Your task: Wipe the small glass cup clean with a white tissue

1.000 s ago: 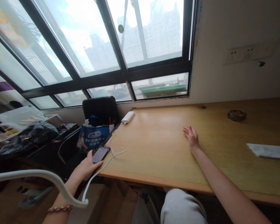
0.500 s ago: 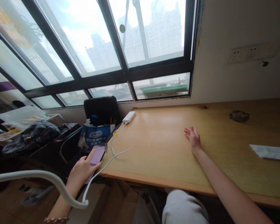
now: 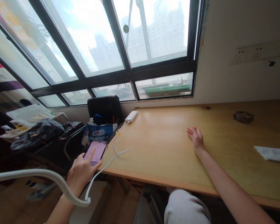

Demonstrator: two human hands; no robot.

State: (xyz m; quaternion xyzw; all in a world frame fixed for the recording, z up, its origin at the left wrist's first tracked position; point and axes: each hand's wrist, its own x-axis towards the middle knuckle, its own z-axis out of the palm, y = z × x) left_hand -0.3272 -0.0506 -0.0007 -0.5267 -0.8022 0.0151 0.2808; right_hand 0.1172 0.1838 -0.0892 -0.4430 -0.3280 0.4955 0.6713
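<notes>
On the left, beside the table's edge, my left hand [image 3: 81,169] is around a smartphone [image 3: 96,149] with a pinkish-purple screen. Its index finger lies on the screen, the thumb is at the right edge, and the other fingers bend at the left side. The phone's lower part is hidden under the hand. My right hand [image 3: 196,138] rests on the wooden table [image 3: 158,149], fingers loosely stretched, holding nothing. A white cable [image 3: 107,163] passes close by the phone, and another length leads to a white power bank [image 3: 131,116] at the table's far left corner.
A roll of tape [image 3: 243,117] and a white paper-like strip [image 3: 273,154] lie on the right of the table. Left of it stand a black chair [image 3: 104,107] with a blue bag [image 3: 99,132] and a dark checked bag [image 3: 38,135]. A thick white tube [image 3: 49,175] crosses the lower left foreground.
The view has shifted slightly, so most things sit a little further right. My left index finger has moved on the phone's screen, and more of the screen shows. My right hand stays on the table.
</notes>
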